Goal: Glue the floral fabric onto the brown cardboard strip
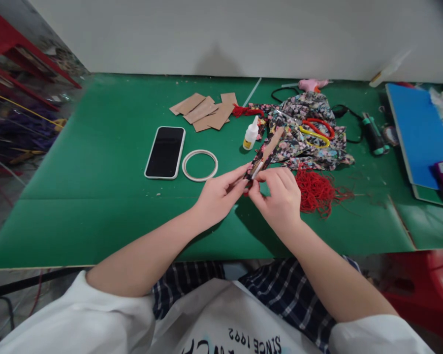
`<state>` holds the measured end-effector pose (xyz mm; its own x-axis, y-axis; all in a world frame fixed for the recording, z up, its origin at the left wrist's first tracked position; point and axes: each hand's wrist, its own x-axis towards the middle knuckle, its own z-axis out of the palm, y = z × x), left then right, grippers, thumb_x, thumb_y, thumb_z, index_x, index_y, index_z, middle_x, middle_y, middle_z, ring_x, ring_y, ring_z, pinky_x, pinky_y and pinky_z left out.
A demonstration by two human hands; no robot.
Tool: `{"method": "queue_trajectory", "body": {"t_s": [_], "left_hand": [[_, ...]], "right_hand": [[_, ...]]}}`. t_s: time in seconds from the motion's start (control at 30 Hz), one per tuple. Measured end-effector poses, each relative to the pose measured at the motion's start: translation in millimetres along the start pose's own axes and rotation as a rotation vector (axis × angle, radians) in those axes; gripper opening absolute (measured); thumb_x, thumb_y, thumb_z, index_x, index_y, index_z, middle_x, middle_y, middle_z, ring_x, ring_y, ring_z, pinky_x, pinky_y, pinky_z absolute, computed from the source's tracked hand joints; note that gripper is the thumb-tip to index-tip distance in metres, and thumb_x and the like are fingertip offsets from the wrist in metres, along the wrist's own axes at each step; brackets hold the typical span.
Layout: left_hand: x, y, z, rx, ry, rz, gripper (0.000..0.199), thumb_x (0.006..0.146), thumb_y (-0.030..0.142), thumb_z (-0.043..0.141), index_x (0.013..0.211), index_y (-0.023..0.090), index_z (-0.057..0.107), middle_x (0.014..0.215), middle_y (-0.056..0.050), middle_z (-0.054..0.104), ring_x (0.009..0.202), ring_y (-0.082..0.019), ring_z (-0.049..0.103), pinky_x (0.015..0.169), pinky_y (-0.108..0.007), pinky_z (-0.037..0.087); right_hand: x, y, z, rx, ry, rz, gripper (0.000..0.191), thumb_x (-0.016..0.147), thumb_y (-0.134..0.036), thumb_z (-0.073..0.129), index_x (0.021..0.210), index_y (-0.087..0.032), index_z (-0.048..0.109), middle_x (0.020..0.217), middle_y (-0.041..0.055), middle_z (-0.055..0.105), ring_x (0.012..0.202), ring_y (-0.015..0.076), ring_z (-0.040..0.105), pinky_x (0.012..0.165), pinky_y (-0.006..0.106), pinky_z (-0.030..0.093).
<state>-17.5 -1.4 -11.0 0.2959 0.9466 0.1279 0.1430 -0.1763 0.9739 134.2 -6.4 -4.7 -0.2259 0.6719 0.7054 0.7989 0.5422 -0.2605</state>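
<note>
Between both hands is a narrow cardboard strip (272, 143) partly wrapped in dark floral fabric, tilted up to the right. My left hand (221, 194) is closed on its lower left side. With thumb and index finger pinched, my right hand (278, 194) grips the fabric at the lower end; a small pale piece shows there, too small to name. A white glue bottle (251, 133) with a yellow label stands just beyond. Behind the strip lies floral fabric (306, 152) with red-and-yellow-handled scissors (319, 130) on top. A tangle of red thread (315, 192) sits right of my right hand.
Left on the green table (107, 172) are a phone (165, 152), a roll of tape (184, 169) and several cardboard pieces (203, 110). A pink glue gun (312, 85), a black-and-teal tool (374, 135) and a blue board (419, 132) are at the right. A wall (243, 34) borders the back.
</note>
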Motion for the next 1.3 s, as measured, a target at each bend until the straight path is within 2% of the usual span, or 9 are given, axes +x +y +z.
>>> {"method": "queue_trajectory", "body": {"t_s": [0.17,0.27,0.4,0.63,0.9,1.07,1.2,1.3], "left_hand": [[1.2,-0.9,1.0,-0.086,0.009,-0.028,0.044,0.085,0.035,0.052,0.124,0.015,0.054,0.115,-0.005,0.064,0.092,-0.016,0.064,0.085,-0.028,0.052],[1.0,-2.0,0.9,-0.086,0.022,-0.019,0.044,0.086,0.035,0.051,0.125,0.015,0.054,0.111,-0.005,0.066,0.09,-0.016,0.065,0.081,-0.027,0.054],[0.0,-1.5,0.8,-0.033,0.041,-0.014,0.044,0.086,0.035,0.051,0.126,0.017,0.053,0.104,-0.003,0.069,0.085,-0.014,0.065,0.077,-0.024,0.055],[-1.6,-0.9,1.4,0.073,0.026,0.03,0.044,0.087,0.032,0.05,0.13,0.019,0.049,0.103,-0.001,0.069,0.084,-0.013,0.066,0.078,-0.022,0.054],[-1.8,4.6,1.0,0.201,0.033,0.04,0.04,0.087,0.031,0.049,0.125,0.018,0.054,0.114,-0.003,0.066,0.082,-0.013,0.066,0.074,-0.021,0.053],[-0.3,6.1,2.1,0.068,0.049,-0.024,0.035,0.084,0.029,0.052,0.116,0.016,0.061,0.11,-0.004,0.068,0.092,-0.016,0.066,0.081,-0.024,0.052],[2.7,5.6,2.5,-0.161,0.038,-0.123,0.035,0.078,0.03,0.061,0.109,0.015,0.064,0.101,-0.005,0.07,0.089,-0.018,0.067,0.081,-0.027,0.054],[4.3,4.5,2.5,-0.226,0.046,-0.171,0.033,0.077,0.033,0.062,0.104,0.014,0.067,0.089,-0.004,0.072,0.08,-0.016,0.067,0.075,-0.027,0.055]], "right_hand": [[0.2,-1.1,-0.9,0.04,0.014,0.042,0.009,0.077,-0.012,0.053,0.071,-0.019,0.052,0.07,0.0046,0.061,0.071,0.017,0.053,0.068,0.03,0.045],[-0.7,-1.5,-1.6,0.06,0.017,0.04,0.005,0.079,-0.013,0.054,0.076,-0.018,0.056,0.074,0.005,0.063,0.073,0.0164,0.055,0.07,0.03,0.047],[-1.7,-1.7,-1.6,0.067,0.018,0.022,0.006,0.08,-0.015,0.056,0.084,-0.017,0.06,0.081,0.0062,0.065,0.077,0.0164,0.058,0.074,0.03,0.049],[-1.2,-1.4,-1.1,0.037,0.022,0.005,0.006,0.079,-0.013,0.057,0.083,-0.016,0.059,0.079,0.0066,0.066,0.076,0.0164,0.059,0.074,0.029,0.05],[-2.3,-1.5,2.8,-0.077,0.004,-0.013,0.008,0.081,-0.014,0.051,0.074,-0.018,0.052,0.07,0.006,0.058,0.07,0.0168,0.052,0.066,0.029,0.047],[-1.7,-0.8,4.7,-0.081,-0.003,-0.024,0.011,0.08,-0.013,0.049,0.071,-0.019,0.048,0.067,0.0048,0.055,0.068,0.017,0.049,0.064,0.029,0.046],[-2.3,-0.3,5.8,-0.034,-0.02,-0.024,0.01,0.08,-0.014,0.049,0.072,-0.02,0.046,0.068,0.0047,0.055,0.069,0.017,0.05,0.065,0.029,0.046],[-2.9,-0.4,6.1,-0.003,-0.037,-0.003,0.011,0.08,-0.014,0.048,0.072,-0.02,0.046,0.068,0.0044,0.054,0.069,0.0169,0.05,0.065,0.028,0.045]]}}
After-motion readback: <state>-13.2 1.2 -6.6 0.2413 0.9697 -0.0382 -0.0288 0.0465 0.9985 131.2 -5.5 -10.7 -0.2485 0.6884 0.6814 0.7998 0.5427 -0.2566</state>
